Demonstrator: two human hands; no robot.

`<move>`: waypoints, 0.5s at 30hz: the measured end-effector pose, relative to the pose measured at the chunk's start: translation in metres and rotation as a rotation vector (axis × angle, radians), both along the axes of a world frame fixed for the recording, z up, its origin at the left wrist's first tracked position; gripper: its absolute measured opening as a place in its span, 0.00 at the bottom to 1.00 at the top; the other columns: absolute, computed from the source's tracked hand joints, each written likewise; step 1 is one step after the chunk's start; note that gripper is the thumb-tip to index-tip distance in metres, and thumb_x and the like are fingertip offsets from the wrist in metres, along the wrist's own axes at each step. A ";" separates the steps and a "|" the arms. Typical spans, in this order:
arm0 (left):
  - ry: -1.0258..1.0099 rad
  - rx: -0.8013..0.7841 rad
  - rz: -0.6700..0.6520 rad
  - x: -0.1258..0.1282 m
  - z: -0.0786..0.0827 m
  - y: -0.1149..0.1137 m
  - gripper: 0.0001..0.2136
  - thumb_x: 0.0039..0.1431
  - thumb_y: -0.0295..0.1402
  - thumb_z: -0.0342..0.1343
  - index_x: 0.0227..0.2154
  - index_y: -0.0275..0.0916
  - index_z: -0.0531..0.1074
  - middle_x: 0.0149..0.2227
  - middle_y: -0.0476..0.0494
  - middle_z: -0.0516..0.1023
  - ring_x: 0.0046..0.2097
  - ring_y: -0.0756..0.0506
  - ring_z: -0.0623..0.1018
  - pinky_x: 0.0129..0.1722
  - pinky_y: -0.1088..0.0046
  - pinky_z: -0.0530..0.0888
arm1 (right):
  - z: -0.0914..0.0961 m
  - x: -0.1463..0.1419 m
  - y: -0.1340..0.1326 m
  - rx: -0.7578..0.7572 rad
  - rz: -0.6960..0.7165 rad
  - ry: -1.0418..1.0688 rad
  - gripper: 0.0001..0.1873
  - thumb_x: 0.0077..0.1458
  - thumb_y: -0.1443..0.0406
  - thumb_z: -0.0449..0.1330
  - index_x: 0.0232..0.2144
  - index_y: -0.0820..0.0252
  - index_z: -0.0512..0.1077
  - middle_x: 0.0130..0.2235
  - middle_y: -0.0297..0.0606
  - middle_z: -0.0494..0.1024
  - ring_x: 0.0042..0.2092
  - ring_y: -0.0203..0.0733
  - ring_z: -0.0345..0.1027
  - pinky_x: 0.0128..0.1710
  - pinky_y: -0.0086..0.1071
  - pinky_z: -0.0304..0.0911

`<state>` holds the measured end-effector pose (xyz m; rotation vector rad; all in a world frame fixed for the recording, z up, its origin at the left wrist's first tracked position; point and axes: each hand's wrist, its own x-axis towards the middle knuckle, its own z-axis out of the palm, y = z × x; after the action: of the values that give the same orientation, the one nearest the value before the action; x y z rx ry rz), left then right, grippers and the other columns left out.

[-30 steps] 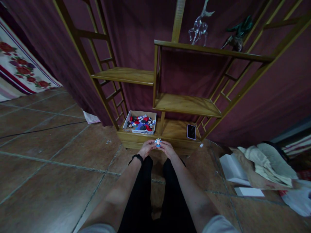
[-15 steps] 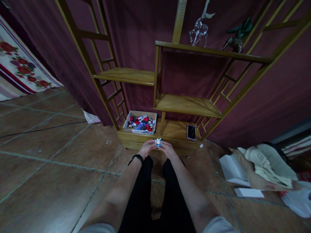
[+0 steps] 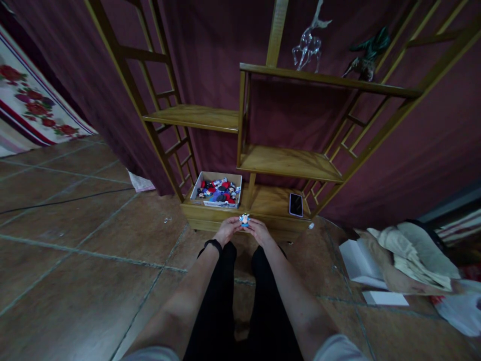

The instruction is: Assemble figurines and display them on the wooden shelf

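Note:
A small toy figurine (image 3: pixel 245 219) with a blue base and a pale, dark-topped head is held upright between both hands, in front of the shelf's lower edge. My left hand (image 3: pixel 227 229) grips it from the left, with a black band on the wrist. From the other side, my right hand (image 3: pixel 259 230) closes on it with the fingertips. Just beyond the hands, a shallow white box (image 3: pixel 198 186) full of red, black, blue and white figurines stands on the bottom shelf.
The wooden display shelf (image 3: pixel 289 163) fills the middle. A phone (image 3: pixel 296 205) lies on its bottom board. A glass deer (image 3: pixel 308 47) and a dark green figure (image 3: pixel 366 57) stand on the upper board. White boxes (image 3: pixel 361 263) and cloths (image 3: pixel 415 255) lie on the floor at right.

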<state>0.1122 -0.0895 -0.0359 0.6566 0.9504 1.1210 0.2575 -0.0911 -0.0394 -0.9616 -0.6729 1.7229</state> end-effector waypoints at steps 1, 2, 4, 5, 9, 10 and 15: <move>-0.003 -0.001 -0.002 0.000 0.000 0.000 0.09 0.41 0.26 0.64 0.29 0.33 0.75 0.32 0.41 0.78 0.33 0.49 0.76 0.38 0.74 0.72 | -0.001 0.000 0.001 -0.006 -0.004 0.002 0.09 0.42 0.66 0.65 0.29 0.63 0.73 0.34 0.40 0.78 0.38 0.40 0.72 0.42 0.36 0.68; -0.005 -0.004 -0.005 0.000 0.000 0.000 0.09 0.41 0.26 0.64 0.29 0.33 0.75 0.32 0.41 0.78 0.34 0.49 0.76 0.38 0.73 0.72 | -0.002 0.000 0.001 -0.011 -0.011 0.005 0.09 0.42 0.66 0.65 0.29 0.63 0.73 0.34 0.40 0.78 0.38 0.40 0.72 0.42 0.36 0.68; -0.004 -0.012 -0.011 0.000 0.000 0.000 0.09 0.42 0.26 0.63 0.30 0.33 0.75 0.33 0.41 0.78 0.34 0.49 0.76 0.38 0.73 0.72 | -0.004 -0.001 0.002 -0.016 -0.019 0.012 0.09 0.42 0.65 0.65 0.29 0.62 0.73 0.33 0.40 0.78 0.37 0.40 0.72 0.41 0.36 0.68; -0.001 -0.015 -0.013 0.000 0.000 0.000 0.09 0.42 0.26 0.63 0.30 0.33 0.75 0.32 0.41 0.77 0.34 0.49 0.76 0.37 0.74 0.72 | -0.004 -0.001 0.002 -0.016 -0.020 0.013 0.10 0.42 0.65 0.65 0.29 0.62 0.73 0.33 0.40 0.78 0.37 0.40 0.72 0.41 0.36 0.69; 0.010 -0.012 -0.001 0.000 -0.002 0.000 0.09 0.42 0.26 0.64 0.30 0.33 0.75 0.30 0.42 0.77 0.31 0.50 0.76 0.35 0.75 0.72 | -0.006 -0.001 0.003 -0.013 0.006 0.017 0.11 0.41 0.65 0.66 0.30 0.63 0.73 0.34 0.40 0.78 0.37 0.39 0.72 0.41 0.35 0.68; 0.011 -0.006 0.000 0.000 -0.002 0.000 0.09 0.41 0.26 0.64 0.29 0.33 0.75 0.30 0.43 0.77 0.30 0.51 0.76 0.35 0.75 0.72 | -0.006 -0.001 0.003 -0.014 0.011 0.017 0.11 0.41 0.65 0.66 0.30 0.63 0.73 0.34 0.40 0.78 0.37 0.39 0.72 0.42 0.35 0.68; 0.018 0.023 -0.014 0.000 -0.003 0.000 0.11 0.38 0.26 0.65 0.29 0.34 0.75 0.29 0.44 0.77 0.29 0.51 0.75 0.33 0.77 0.70 | -0.006 -0.001 0.003 -0.021 0.010 0.002 0.11 0.41 0.65 0.66 0.30 0.63 0.73 0.34 0.40 0.78 0.37 0.40 0.72 0.42 0.36 0.68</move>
<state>0.1127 -0.0895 -0.0392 0.6917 0.9478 1.1167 0.2561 -0.0882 -0.0456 -0.9722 -0.6606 1.7419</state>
